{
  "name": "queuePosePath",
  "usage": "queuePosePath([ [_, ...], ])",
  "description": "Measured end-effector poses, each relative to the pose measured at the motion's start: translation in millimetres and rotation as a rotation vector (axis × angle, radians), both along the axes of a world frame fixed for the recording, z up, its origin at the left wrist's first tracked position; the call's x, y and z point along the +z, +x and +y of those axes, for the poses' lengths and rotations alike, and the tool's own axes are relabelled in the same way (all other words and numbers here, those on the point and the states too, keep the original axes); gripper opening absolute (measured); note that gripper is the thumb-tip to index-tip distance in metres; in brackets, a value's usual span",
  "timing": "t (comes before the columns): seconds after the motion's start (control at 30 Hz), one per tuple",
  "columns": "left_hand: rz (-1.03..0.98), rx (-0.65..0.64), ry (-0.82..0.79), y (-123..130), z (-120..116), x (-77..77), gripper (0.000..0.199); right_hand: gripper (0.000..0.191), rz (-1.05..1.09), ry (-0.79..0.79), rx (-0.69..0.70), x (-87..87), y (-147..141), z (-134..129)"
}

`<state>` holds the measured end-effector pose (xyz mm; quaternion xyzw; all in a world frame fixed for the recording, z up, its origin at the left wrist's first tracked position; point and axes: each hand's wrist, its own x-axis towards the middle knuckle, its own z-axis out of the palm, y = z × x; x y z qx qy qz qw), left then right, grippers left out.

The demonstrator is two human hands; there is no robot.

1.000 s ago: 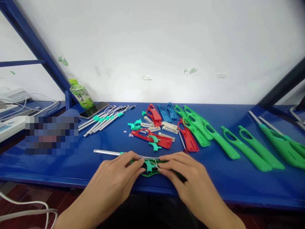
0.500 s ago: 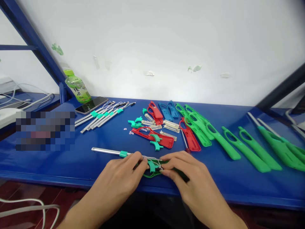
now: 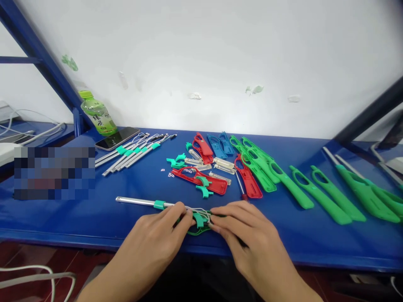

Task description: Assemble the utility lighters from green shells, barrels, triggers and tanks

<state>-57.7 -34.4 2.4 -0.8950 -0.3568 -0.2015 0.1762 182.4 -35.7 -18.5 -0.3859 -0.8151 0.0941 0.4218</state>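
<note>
Near the table's front edge, a green lighter casing half [image 3: 197, 232] lies between my hands, largely covered by them. My left hand [image 3: 163, 235] is closed on its left end, where a metal lighter tube [image 3: 135, 201] with a teal collar [image 3: 159, 204] points out to the left. A teal trigger [image 3: 199, 219] sits in the casing, and thin white wires [image 3: 201, 210] loop over it. My right hand [image 3: 248, 230] is closed around the casing's right end, its fingertips pinching at the wires. What lies under the right palm is hidden.
Behind are red casing halves [image 3: 217, 184], blue ones [image 3: 215, 146], clear fuel tanks [image 3: 224, 163] and a screwdriver [image 3: 244, 195]. Green casings [image 3: 317, 195] lie right, lighter tubes [image 3: 132, 157] left. A phone [image 3: 116, 138] and a bottle [image 3: 99, 115] stand against the wall side.
The camera view has shifted slightly, moving everything a little left. My right fingers have closed in further over the casing's right end. Both hands keep their hold.
</note>
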Motion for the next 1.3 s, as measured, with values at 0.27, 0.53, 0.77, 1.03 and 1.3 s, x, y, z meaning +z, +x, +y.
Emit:
queuePosePath([
  [0.27,-0.043,0.037,-0.047,-2.3,-4.5,2.6,0.047,0.020,-0.222,0.274,-0.077,-2.0,-1.6,-8.2],
  [0.53,-0.089,0.055,-0.112,-5.9,-5.1,-0.6,0.035,0.016,-0.131,0.121,-0.074,-5.8,-0.8,-6.6],
  [0.77,-0.205,0.060,-0.132,-6.9,-4.5,-3.3,0.029,0.010,-0.083,0.014,-0.041,-6.1,0.6,-3.4],
  [1.03,-0.323,0.130,-0.132,-19.9,-3.2,2.2,0.020,0.012,-0.055,-0.026,-0.038,-7.9,2.6,-3.7],
  [1.3,-0.340,0.206,-0.338,-54.5,8.1,1.7,0.023,0.018,-0.053,-0.034,-0.060,-6.8,2.4,-4.1],
])
